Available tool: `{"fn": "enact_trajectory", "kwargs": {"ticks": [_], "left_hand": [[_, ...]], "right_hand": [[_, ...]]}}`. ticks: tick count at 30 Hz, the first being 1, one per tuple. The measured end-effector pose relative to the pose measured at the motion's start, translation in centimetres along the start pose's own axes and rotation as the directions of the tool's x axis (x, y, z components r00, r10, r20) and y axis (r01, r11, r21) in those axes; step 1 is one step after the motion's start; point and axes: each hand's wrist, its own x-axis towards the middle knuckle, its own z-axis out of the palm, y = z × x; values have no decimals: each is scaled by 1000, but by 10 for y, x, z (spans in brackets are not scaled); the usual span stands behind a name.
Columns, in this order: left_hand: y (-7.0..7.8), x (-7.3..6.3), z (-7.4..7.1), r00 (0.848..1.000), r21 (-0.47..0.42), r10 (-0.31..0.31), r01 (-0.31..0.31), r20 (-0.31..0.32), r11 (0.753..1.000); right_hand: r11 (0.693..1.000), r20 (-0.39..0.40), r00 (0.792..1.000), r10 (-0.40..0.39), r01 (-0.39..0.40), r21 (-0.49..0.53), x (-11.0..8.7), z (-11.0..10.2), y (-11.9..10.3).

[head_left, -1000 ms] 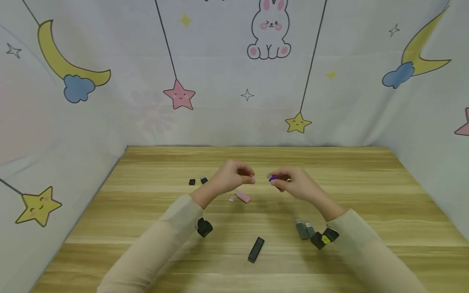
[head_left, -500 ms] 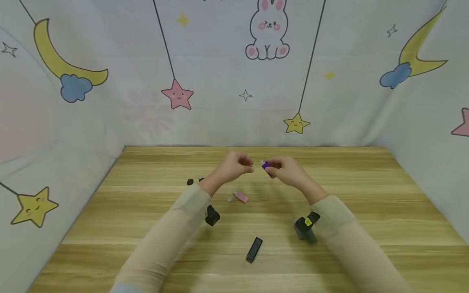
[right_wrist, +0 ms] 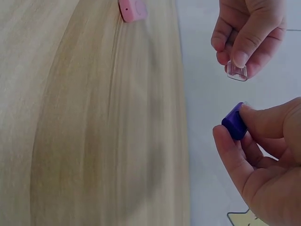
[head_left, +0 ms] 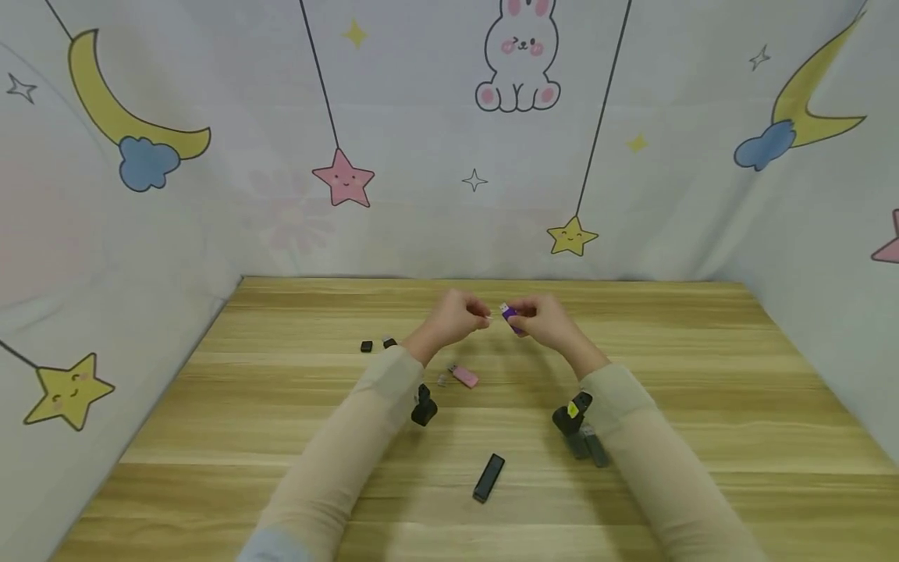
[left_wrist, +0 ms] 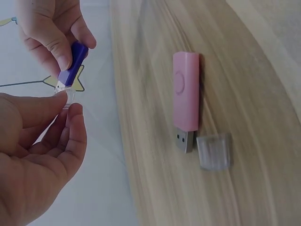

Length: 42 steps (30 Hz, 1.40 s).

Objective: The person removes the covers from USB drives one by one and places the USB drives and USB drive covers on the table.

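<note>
Between its thumb and fingers my left hand (head_left: 453,318) pinches a small clear plastic cap (right_wrist: 237,71). My right hand (head_left: 551,321) pinches a purple USB flash drive (head_left: 510,317), its metal plug pointing toward the cap. Both are held above the table, and a gap shows between cap and drive in the right wrist view. Below the hands a pink USB flash drive (left_wrist: 186,92) lies on the wood with its metal plug bare. A second clear cap (left_wrist: 214,151) lies beside that plug.
A black stick (head_left: 488,478) lies near the front of the wooden table (head_left: 449,531). Grey USB drives (head_left: 595,448) lie partly behind the right wrist camera (head_left: 570,415). A small black cap (head_left: 367,346) and a black drive (head_left: 389,343) are at the left. A printed curtain hangs behind.
Both hands have risen and come closer together, still holding the cap and the purple drive. The purple drive has tilted so its plug points up and left. Things on the table stay put.
</note>
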Motion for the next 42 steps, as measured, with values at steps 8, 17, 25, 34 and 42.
{"fn": "enact_trajectory", "kwargs": {"ticks": [8,17,25,34,42], "left_hand": [[-5,11,7,999,34,-9,8,34,999],[-17,18,10,996,7,-51,51,68,999],[-19,19,11,994,16,-90,89,64,996],[-20,18,14,992,89,-104,97,72,991],[-25,21,17,991,123,-107,97,79,988]], "right_hand": [[998,-32,999,37,-39,-56,8,6,8],[988,-33,994,107,-110,-110,11,12,9],[982,-27,990,139,-142,-128,16,15,14],[982,8,986,167,-166,-92,19,21,19],[981,13,988,154,-151,-122,22,22,21]]}}
